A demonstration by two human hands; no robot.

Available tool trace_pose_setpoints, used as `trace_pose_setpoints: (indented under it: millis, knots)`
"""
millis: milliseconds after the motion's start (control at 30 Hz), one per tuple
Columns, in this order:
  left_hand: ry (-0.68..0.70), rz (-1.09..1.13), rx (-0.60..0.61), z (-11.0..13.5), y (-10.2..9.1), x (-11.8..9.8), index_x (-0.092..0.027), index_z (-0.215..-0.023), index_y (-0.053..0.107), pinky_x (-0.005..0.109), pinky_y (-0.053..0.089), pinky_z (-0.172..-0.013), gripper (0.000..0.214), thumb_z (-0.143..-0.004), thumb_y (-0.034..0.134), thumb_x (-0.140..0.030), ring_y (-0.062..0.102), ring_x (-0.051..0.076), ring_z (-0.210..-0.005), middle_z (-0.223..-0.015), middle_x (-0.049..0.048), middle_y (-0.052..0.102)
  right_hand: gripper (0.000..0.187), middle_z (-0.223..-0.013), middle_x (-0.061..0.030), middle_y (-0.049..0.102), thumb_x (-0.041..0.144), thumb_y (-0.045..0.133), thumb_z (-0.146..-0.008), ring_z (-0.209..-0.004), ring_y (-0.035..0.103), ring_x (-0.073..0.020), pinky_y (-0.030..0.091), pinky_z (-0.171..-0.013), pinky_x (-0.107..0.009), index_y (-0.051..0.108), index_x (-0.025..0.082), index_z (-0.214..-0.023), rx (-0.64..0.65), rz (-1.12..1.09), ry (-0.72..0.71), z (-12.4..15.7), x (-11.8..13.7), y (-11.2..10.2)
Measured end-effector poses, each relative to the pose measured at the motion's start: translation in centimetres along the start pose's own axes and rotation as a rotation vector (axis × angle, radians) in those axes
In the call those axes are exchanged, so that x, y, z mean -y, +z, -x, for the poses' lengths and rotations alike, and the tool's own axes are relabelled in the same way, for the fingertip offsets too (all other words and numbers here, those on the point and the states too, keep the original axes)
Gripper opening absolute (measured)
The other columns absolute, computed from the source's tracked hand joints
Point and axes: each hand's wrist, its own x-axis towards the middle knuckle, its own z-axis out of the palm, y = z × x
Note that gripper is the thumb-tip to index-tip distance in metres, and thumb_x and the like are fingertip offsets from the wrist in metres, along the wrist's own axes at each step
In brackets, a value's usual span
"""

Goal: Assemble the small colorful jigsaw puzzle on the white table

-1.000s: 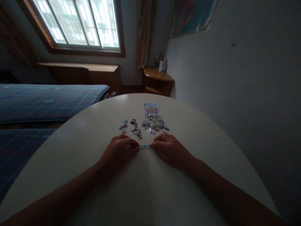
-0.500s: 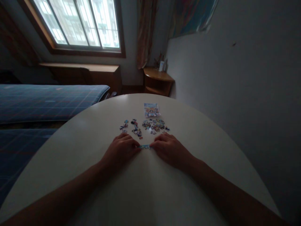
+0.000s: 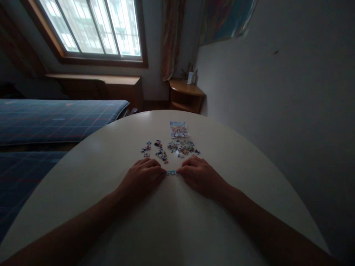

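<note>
Between my two hands a short strip of joined jigsaw puzzle pieces (image 3: pixel 171 173), light blue and patterned, lies on the white round table (image 3: pixel 177 218). My left hand (image 3: pixel 144 173) is closed, its fingertips at the strip's left end. At the right end, the fingers of my right hand (image 3: pixel 198 173) are pressed together on the strip. Just beyond my hands are loose puzzle pieces: a big mixed pile (image 3: pixel 184 147), a dark column of pieces (image 3: pixel 160 151) and a smaller group (image 3: pixel 146 147) at the left. Behind the pile lies a picture sheet (image 3: pixel 179 129).
A bed with a blue checked cover (image 3: pixel 61 120) stands left of the table. Past the table's far edge is a wooden corner shelf (image 3: pixel 187 88), with a low wooden desk (image 3: pixel 122 80) under the window. A bare wall (image 3: pixel 277 96) runs along the right.
My left hand's fingers have shifted slightly and closed more at the strip's left end. My right hand and the strip look almost unmoved.
</note>
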Motion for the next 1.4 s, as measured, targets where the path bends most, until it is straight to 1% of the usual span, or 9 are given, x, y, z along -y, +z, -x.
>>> trace_pose_setpoints:
  millis: [133,267,500,800,1033,1133,1233,1333,1400]
  knots:
    - [0.020,0.015,0.005,-0.1,-0.1,-0.1,-0.024,-0.094,0.073,0.035,0.051,-0.082,0.013,-0.092,0.061,-0.020,0.063,0.020,-0.088,-0.095,0.0040,0.071,0.023,-0.100,-0.0056,0.067,0.011,0.061,-0.087,-0.093,0.059,-0.0188,0.045,-0.085,-0.035,0.069,0.025,-0.104,-0.001,-0.002,-0.001,0.0,0.1,-0.1]
    - [0.089,0.022,0.021,-0.1,-0.1,-0.2,-0.023,-0.096,0.072,0.035,0.051,-0.085,0.015,-0.094,0.058,-0.017,0.063,0.020,-0.094,-0.101,0.0042,0.072,0.021,-0.100,-0.0061,0.068,0.013,0.060,-0.089,-0.092,0.059,-0.0192,0.045,-0.086,-0.035,0.070,0.024,-0.104,0.006,-0.011,0.004,0.0,0.1,-0.2]
    - [0.174,-0.134,0.070,0.0,-0.7,-1.4,-0.017,-0.098,0.068,0.039,0.051,-0.087,0.014,-0.097,0.054,-0.018,0.061,0.023,-0.100,-0.109,0.0064,0.071,0.020,-0.098,-0.0059,0.068,0.012,0.061,-0.088,-0.090,0.059,-0.0188,0.045,-0.085,-0.035,0.070,0.023,-0.102,-0.008,-0.007,-0.016,-0.1,0.1,-0.1]
    - [0.096,-0.287,0.156,1.0,-1.1,-4.5,-0.014,-0.109,0.065,0.046,0.053,-0.089,0.022,-0.096,0.055,-0.027,0.060,0.030,-0.109,-0.122,0.0142,0.066,0.017,-0.096,-0.0064,0.067,0.014,0.060,-0.089,-0.088,0.059,-0.0190,0.045,-0.084,-0.035,0.069,0.022,-0.100,-0.021,0.018,-0.050,-0.3,0.2,-0.1]
    - [0.099,-0.231,0.180,1.0,-0.7,-4.2,-0.014,-0.112,0.063,0.044,0.054,-0.091,0.021,-0.096,0.054,-0.025,0.061,0.028,-0.109,-0.124,0.0125,0.065,0.015,-0.097,-0.0072,0.067,0.016,0.061,-0.089,-0.089,0.060,-0.0198,0.046,-0.086,-0.036,0.068,0.021,-0.100,-0.015,0.030,-0.048,-0.4,0.2,0.1]
    - [0.105,-0.185,0.141,1.0,-1.2,-3.5,-0.014,-0.113,0.063,0.042,0.056,-0.088,0.021,-0.097,0.052,-0.023,0.065,0.026,-0.104,-0.122,0.0110,0.067,0.015,-0.097,-0.0075,0.067,0.016,0.060,-0.089,-0.091,0.060,-0.0207,0.046,-0.087,-0.037,0.068,0.021,-0.100,-0.015,0.026,-0.045,-0.4,0.2,0.2]
    - [0.026,-0.193,0.029,1.0,-2.6,-1.8,-0.018,-0.109,0.066,0.039,0.056,-0.085,0.019,-0.097,0.050,-0.021,0.066,0.024,-0.101,-0.117,0.0080,0.069,0.014,-0.098,-0.0079,0.067,0.016,0.059,-0.090,-0.092,0.060,-0.0213,0.047,-0.087,-0.038,0.068,0.020,-0.099,-0.005,0.013,-0.038,-0.3,0.1,0.2]
    - [-0.236,-0.286,-0.026,1.2,-4.1,0.1,-0.019,-0.099,0.068,0.037,0.056,-0.077,0.016,-0.094,0.053,-0.023,0.065,0.026,-0.098,-0.107,0.0086,0.070,0.014,-0.100,-0.0085,0.067,0.016,0.058,-0.090,-0.092,0.060,-0.0212,0.048,-0.086,-0.038,0.068,0.020,-0.099,0.008,-0.003,-0.037,-0.3,0.1,0.3]
    - [-0.381,-0.304,0.008,1.4,-4.7,1.1,-0.019,-0.106,0.067,0.038,0.056,-0.073,0.021,-0.093,0.055,-0.031,0.065,0.028,-0.098,-0.109,0.0096,0.069,0.014,-0.100,-0.0087,0.067,0.016,0.058,-0.090,-0.093,0.060,-0.0211,0.048,-0.086,-0.039,0.067,0.020,-0.100,0.002,-0.007,-0.038,-0.3,0.1,0.3]
